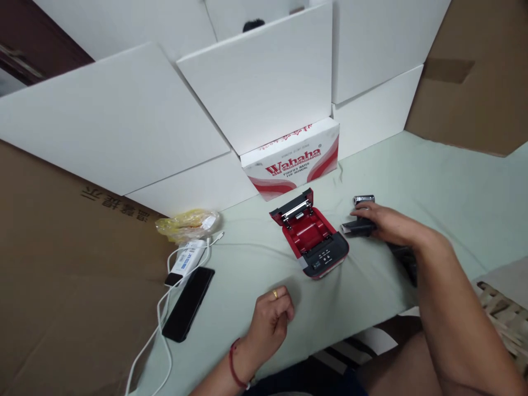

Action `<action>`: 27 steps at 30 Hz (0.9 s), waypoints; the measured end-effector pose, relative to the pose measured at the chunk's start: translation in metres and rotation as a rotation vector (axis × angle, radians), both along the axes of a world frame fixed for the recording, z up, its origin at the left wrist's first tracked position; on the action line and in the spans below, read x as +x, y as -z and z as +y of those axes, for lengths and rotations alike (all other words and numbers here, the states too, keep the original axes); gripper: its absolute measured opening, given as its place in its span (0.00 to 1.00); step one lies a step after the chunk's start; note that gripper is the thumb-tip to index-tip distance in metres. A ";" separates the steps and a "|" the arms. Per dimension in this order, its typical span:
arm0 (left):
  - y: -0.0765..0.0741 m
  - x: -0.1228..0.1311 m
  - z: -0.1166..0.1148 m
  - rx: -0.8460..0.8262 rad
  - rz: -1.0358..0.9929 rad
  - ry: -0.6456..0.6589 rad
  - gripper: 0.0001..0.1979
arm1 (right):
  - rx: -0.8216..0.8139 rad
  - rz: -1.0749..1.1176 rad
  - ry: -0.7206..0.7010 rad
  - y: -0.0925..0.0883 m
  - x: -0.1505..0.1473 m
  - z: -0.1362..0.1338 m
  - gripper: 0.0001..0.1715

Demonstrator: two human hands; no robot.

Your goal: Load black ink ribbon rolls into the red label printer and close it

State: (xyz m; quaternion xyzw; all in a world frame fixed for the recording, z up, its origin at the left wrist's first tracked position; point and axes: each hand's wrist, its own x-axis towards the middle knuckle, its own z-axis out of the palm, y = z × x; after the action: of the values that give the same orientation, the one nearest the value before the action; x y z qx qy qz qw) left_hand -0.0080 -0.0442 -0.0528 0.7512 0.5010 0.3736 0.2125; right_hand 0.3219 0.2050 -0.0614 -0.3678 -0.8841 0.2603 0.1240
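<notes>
A red and black portable printer (315,236) lies on the table between my hands, its lid raised and its red inner bay showing no roll. My left hand (272,319) rests on the near side of the table, fingers curled into a loose fist, with nothing visible in it. To the right of the printer, my right hand (385,223) reaches over a black object (358,227) with a pale end, its fingers bent round it. A silver-coloured cylinder (363,199) lies just beyond the fingertips. The palm hides part of the black object.
A black phone (188,304), a white box (192,257), a white cable (160,308) and a yellowish plastic bag (187,224) lie at left. A Wahaha water carton (295,165) stands behind the printer before white panels (264,82). Cardboard (474,82) walls the right side.
</notes>
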 end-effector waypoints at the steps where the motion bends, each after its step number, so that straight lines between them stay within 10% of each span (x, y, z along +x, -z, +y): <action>1: 0.001 -0.002 -0.001 0.002 0.003 -0.004 0.17 | -0.012 0.017 -0.012 0.004 -0.003 0.001 0.44; 7: 0.008 -0.006 -0.004 -0.024 0.006 -0.027 0.18 | -0.085 0.200 -0.066 -0.003 -0.016 0.001 0.17; 12: 0.010 -0.006 -0.003 -0.053 -0.010 -0.031 0.18 | -0.128 0.103 0.274 -0.026 -0.019 -0.006 0.15; 21: 0.016 -0.009 -0.003 -0.059 -0.041 -0.042 0.17 | -0.035 0.319 0.420 -0.115 -0.010 -0.070 0.19; 27: 0.019 -0.008 -0.007 -0.113 -0.065 -0.027 0.17 | -0.014 0.378 0.205 -0.136 -0.050 -0.099 0.14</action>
State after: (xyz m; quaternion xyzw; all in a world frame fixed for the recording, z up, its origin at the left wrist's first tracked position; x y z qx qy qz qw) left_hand -0.0156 -0.0516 -0.0719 0.7185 0.5243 0.3717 0.2658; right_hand 0.2716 0.1055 0.0742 -0.4013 -0.8013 0.3170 0.3106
